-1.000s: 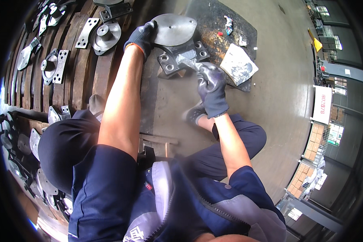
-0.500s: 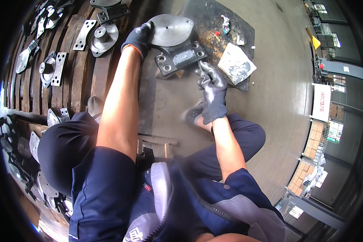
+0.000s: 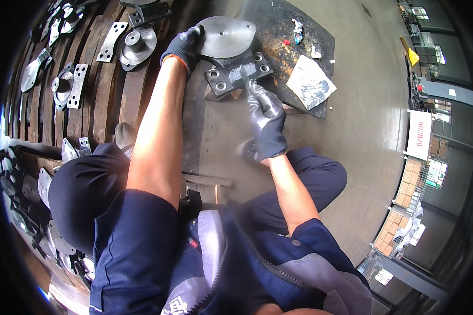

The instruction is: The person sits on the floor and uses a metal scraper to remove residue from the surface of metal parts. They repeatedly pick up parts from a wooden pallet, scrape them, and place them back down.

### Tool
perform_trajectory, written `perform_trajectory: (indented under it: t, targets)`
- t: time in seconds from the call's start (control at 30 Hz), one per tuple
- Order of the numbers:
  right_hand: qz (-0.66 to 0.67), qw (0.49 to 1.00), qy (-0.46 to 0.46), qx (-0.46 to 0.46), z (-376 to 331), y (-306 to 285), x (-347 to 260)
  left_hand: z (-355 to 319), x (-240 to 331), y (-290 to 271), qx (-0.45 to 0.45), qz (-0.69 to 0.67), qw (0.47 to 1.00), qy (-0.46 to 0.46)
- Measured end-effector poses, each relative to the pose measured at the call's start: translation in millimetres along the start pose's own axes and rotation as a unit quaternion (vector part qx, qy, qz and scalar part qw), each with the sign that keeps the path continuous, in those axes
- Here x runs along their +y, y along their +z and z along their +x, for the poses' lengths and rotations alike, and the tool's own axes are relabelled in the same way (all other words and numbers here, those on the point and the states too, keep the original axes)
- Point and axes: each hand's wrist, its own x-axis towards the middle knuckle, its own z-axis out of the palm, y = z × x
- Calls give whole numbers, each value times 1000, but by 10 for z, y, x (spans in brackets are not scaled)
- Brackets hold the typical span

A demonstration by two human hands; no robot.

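Note:
My left hand [image 3: 184,48], in a dark glove with an orange cuff edge, is closed on the left rim of a metal bracket [image 3: 227,38]. The bracket has a flat grey oval plate with a small centre hole, joined to a dark mounting block with several bolt holes. A shiny pale patch covers the middle of that block. My right hand [image 3: 267,116], gloved in black, is pinched at the block's near edge, its fingertips by the patch. Something thin seems to stick out of the pinch, too small and blurred to name.
Beyond the bracket is a worn dark board [image 3: 315,39] bearing a smeared white pad [image 3: 311,83], a crumpled wrapper [image 3: 298,32] and a small red piece [image 3: 286,42]. To the left, a wooden pallet [image 3: 102,100] holds several similar metal parts. More parts are piled at lower left.
My right hand has moved left and its fingertips now reach the block's pale patch. That patch looks smoother and more spread. My left hand keeps its grip on the plate.

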Motion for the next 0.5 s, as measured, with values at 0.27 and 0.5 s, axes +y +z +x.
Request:
perform_trajectory:
  t: [0.27, 0.5]
  targets:
    - [-64, 990, -118, -46, -49, 74, 15, 58, -78, -56, 2, 188, 979, 81]
    - [140, 980, 143, -24, 8, -47, 8, 81, -101, -50, 9, 231, 966, 112]
